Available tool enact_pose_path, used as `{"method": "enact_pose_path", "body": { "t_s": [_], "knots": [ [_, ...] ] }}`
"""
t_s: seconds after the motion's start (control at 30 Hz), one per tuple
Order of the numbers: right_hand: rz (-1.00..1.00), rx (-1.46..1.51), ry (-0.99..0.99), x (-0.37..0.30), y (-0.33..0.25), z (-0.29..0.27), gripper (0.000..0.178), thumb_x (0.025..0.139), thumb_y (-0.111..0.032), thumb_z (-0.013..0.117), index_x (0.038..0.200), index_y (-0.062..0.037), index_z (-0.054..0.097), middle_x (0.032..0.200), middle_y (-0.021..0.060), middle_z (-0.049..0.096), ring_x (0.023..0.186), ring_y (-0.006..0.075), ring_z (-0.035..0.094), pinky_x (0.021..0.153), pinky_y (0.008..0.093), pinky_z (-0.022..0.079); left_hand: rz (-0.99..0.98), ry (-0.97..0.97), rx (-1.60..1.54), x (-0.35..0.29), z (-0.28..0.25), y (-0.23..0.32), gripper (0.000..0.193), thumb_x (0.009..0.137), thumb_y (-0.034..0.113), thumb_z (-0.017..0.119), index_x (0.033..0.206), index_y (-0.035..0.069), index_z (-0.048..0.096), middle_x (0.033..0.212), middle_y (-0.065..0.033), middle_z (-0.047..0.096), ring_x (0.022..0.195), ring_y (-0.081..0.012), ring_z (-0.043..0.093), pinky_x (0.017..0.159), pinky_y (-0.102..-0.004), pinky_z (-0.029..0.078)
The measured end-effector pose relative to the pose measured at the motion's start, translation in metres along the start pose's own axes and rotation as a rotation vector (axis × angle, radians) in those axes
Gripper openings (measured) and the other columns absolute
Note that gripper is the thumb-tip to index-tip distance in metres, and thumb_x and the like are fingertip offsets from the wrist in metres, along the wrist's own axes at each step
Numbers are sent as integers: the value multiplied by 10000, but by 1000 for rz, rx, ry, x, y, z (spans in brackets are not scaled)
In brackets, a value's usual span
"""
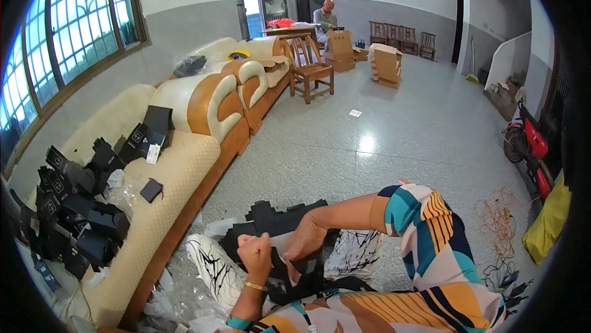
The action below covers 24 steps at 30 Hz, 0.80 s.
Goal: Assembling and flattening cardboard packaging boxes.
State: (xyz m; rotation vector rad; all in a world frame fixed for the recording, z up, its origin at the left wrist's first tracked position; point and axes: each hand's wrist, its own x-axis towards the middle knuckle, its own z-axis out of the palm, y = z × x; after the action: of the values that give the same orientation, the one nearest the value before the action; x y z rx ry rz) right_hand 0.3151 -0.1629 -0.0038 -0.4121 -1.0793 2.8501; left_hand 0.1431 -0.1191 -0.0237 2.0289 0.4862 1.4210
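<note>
Black cardboard (274, 219) at lower centre looks unfinished, my left hand (255, 254) curled into a fist, right hand (304, 239) on it (can't tell if it's gripping), with black boxes (109, 220) heaped on the sofa (178, 170) at left, done or waiting, no clue.

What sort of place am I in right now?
Most likely a home's living room: there's a long padded sofa along the wall and a wooden chair nearby. Black boxes heaped on the sofa suggest it may double as a workspace.
</note>
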Motion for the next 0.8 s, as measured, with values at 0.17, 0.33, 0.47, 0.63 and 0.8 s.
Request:
{"method": "enact_pose_path", "body": {
  "t_s": [0.17,0.33,0.47,0.63,0.8],
  "knots": [
    [243,-380,361,17,6,35,434,831,-382,568,1062,-15,587,1196,43,530,1129,165,431,958,273,310,49,-1,30,3,0,19,416,816,100,589,466,59,368,429,-55,338,380,-208,316,554,-325,286],
    [789,-1340,202,56,6,62,687,663,-430,634,1042,136,541,1054,241,581,961,337,560,823,379,414,10,-31,122,1,2,14,444,832,143,581,446,61,377,417,-67,344,375,-212,300,537,-329,269],
    [811,-1346,307,66,11,43,631,630,-475,685,1008,27,639,1100,180,590,999,330,546,819,383,422,-80,-4,126,-5,4,-4,457,844,187,568,441,39,411,409,-91,361,369,-217,293,511,-341,262],
    [796,-1431,445,83,24,28,576,613,-428,728,995,-3,656,1070,172,608,984,319,561,819,379,434,-371,70,119,-26,3,-51,498,858,241,559,472,-19,383,416,-109,291,371,-150,254,416,-353,214],
    [698,-1607,702,78,21,57,395,621,-309,710,863,2,678,884,158,649,852,304,615,772,427,461,-549,158,-25,-50,-3,-90,514,876,276,541,502,-6,330,453,-13,236,440,-78,224,403,-337,183]
  ]
}}
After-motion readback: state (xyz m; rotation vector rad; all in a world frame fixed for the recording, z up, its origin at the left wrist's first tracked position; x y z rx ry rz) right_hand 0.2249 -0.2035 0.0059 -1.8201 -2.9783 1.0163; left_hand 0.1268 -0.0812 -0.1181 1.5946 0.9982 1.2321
